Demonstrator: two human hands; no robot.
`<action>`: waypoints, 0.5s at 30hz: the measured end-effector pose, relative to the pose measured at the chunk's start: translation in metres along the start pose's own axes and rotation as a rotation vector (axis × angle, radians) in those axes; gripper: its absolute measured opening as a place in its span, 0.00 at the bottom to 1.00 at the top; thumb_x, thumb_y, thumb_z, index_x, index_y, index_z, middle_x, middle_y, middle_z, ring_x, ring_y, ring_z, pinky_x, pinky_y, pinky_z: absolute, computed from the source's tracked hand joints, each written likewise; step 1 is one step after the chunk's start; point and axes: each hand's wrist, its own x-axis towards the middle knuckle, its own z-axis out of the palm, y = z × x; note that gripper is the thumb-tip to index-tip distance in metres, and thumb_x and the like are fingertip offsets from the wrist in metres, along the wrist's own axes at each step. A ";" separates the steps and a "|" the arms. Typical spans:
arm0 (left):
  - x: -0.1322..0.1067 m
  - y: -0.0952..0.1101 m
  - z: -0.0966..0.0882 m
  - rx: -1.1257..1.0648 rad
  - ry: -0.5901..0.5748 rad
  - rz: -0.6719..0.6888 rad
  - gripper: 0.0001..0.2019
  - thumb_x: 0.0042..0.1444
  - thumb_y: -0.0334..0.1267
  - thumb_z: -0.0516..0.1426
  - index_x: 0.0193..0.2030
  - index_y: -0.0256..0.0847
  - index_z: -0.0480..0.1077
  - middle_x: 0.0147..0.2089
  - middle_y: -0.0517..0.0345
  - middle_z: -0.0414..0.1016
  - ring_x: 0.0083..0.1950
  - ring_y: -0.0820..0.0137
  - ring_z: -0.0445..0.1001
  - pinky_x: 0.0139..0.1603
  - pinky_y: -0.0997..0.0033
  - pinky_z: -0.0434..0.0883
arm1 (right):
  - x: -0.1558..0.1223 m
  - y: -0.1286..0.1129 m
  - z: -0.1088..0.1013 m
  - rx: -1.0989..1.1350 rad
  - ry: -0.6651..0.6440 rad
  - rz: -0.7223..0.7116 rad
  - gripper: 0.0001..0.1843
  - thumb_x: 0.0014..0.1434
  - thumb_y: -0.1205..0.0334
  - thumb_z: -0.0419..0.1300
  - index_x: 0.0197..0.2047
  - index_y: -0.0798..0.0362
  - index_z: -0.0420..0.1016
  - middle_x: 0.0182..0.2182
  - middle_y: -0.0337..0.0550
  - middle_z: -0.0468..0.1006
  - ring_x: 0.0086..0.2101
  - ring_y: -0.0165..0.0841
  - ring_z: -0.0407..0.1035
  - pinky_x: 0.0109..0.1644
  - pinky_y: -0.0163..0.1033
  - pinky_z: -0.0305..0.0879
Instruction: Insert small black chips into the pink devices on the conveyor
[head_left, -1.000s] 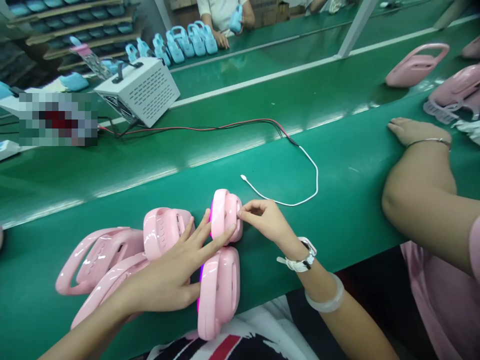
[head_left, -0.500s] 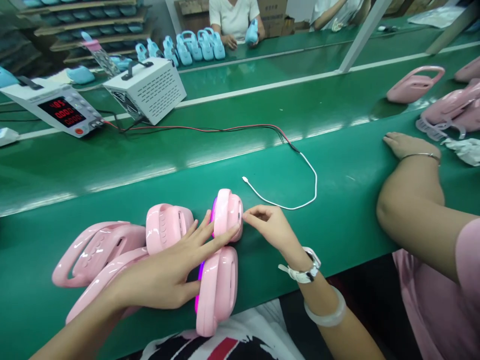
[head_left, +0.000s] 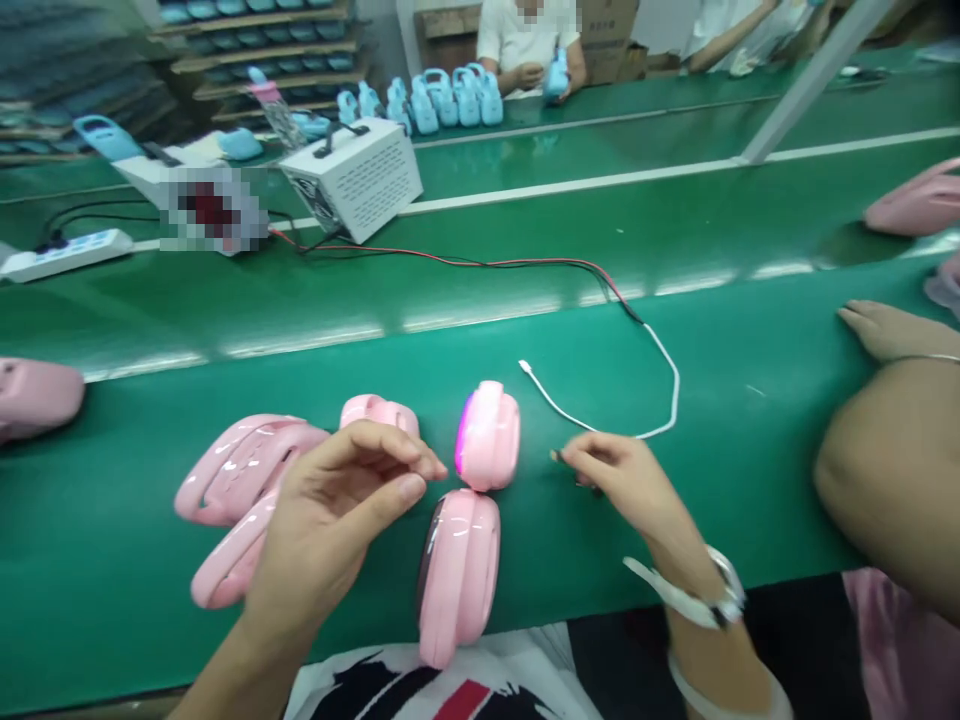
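Observation:
Several glossy pink handled cases lie on the green belt (head_left: 675, 520) in front of me. One pink case (head_left: 489, 435) stands on edge with a purple light glowing along its left seam. A second pink case (head_left: 459, 572) lies just below it. My left hand (head_left: 337, 515) hovers left of both, fingers curled with thumb meeting fingertips, touching neither case. My right hand (head_left: 626, 480) is to the right of the lit case, pinching a small dark thing I cannot name. More pink cases (head_left: 240, 465) are stacked at the left.
A white cable (head_left: 637, 400) with a free plug lies beyond my right hand, joined to red and black wires running to a white box (head_left: 360, 180) and a meter. A neighbour's arm (head_left: 892, 420) rests at the right. Blue cases and a seated person are across the line.
My left hand lifted off the lit case and curled. My right hand drew back to the right, away from the case. The lower case's purple glow is gone. The view shifted left.

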 end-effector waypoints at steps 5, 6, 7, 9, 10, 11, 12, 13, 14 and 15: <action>-0.007 -0.008 0.011 -0.364 -0.044 0.054 0.06 0.55 0.29 0.62 0.32 0.41 0.69 0.31 0.62 0.72 0.39 0.72 0.71 0.45 0.73 0.70 | -0.025 0.012 -0.019 -0.164 0.116 0.056 0.16 0.42 0.49 0.66 0.26 0.54 0.78 0.22 0.44 0.75 0.22 0.32 0.63 0.25 0.36 0.56; -0.008 -0.010 0.013 -0.368 -0.058 0.093 0.06 0.55 0.29 0.62 0.32 0.41 0.68 0.30 0.62 0.71 0.40 0.72 0.70 0.46 0.73 0.69 | -0.033 0.005 -0.012 -0.045 0.137 0.052 0.15 0.41 0.51 0.68 0.28 0.54 0.78 0.23 0.43 0.75 0.23 0.31 0.64 0.26 0.35 0.57; -0.010 -0.012 0.015 -0.368 -0.070 0.127 0.06 0.55 0.30 0.62 0.33 0.41 0.67 0.30 0.62 0.70 0.40 0.72 0.69 0.46 0.73 0.67 | -0.041 -0.004 -0.001 0.139 0.123 0.055 0.14 0.40 0.53 0.69 0.28 0.53 0.75 0.24 0.41 0.75 0.22 0.29 0.64 0.25 0.33 0.58; -0.013 -0.015 0.019 -0.369 -0.085 0.185 0.08 0.56 0.30 0.61 0.33 0.41 0.64 0.29 0.62 0.70 0.40 0.72 0.67 0.48 0.72 0.65 | -0.060 -0.027 0.028 0.626 -0.084 0.121 0.17 0.40 0.57 0.71 0.27 0.52 0.67 0.24 0.36 0.73 0.18 0.23 0.61 0.22 0.30 0.56; -0.015 -0.016 0.020 -0.372 -0.085 0.206 0.09 0.57 0.29 0.60 0.32 0.42 0.63 0.29 0.63 0.70 0.41 0.72 0.66 0.49 0.71 0.65 | -0.069 -0.039 0.043 0.862 -0.268 0.196 0.19 0.42 0.58 0.71 0.26 0.52 0.63 0.22 0.32 0.71 0.15 0.20 0.56 0.20 0.28 0.52; -0.017 -0.016 0.021 -0.375 -0.079 0.222 0.10 0.58 0.28 0.59 0.32 0.42 0.61 0.30 0.63 0.70 0.41 0.71 0.66 0.49 0.70 0.64 | -0.077 -0.049 0.059 1.033 -0.466 0.289 0.20 0.44 0.58 0.71 0.27 0.52 0.61 0.19 0.29 0.68 0.12 0.18 0.51 0.18 0.27 0.49; -0.019 -0.016 0.021 -0.377 -0.067 0.230 0.11 0.58 0.28 0.59 0.32 0.42 0.60 0.30 0.63 0.69 0.42 0.71 0.66 0.50 0.69 0.64 | -0.084 -0.057 0.072 1.150 -0.644 0.370 0.20 0.46 0.60 0.71 0.27 0.52 0.59 0.16 0.26 0.65 0.10 0.16 0.47 0.16 0.27 0.46; -0.022 -0.016 0.020 -0.380 -0.052 0.232 0.11 0.58 0.28 0.59 0.33 0.42 0.59 0.30 0.63 0.69 0.42 0.71 0.66 0.50 0.68 0.64 | -0.089 -0.063 0.083 1.219 -0.781 0.441 0.20 0.48 0.60 0.70 0.28 0.51 0.59 0.15 0.24 0.63 0.09 0.16 0.44 0.14 0.26 0.44; -0.026 -0.016 0.019 -0.385 -0.037 0.232 0.12 0.58 0.28 0.58 0.33 0.42 0.58 0.30 0.63 0.68 0.42 0.70 0.66 0.50 0.68 0.64 | -0.092 -0.066 0.091 1.252 -0.869 0.494 0.20 0.49 0.61 0.70 0.28 0.51 0.58 0.14 0.23 0.63 0.08 0.16 0.43 0.13 0.26 0.43; -0.030 -0.015 0.017 -0.394 -0.024 0.231 0.12 0.58 0.28 0.58 0.33 0.43 0.57 0.30 0.63 0.67 0.43 0.70 0.66 0.49 0.68 0.64 | -0.094 -0.067 0.097 1.273 -0.908 0.529 0.21 0.49 0.62 0.70 0.28 0.52 0.58 0.14 0.23 0.64 0.07 0.15 0.43 0.13 0.26 0.42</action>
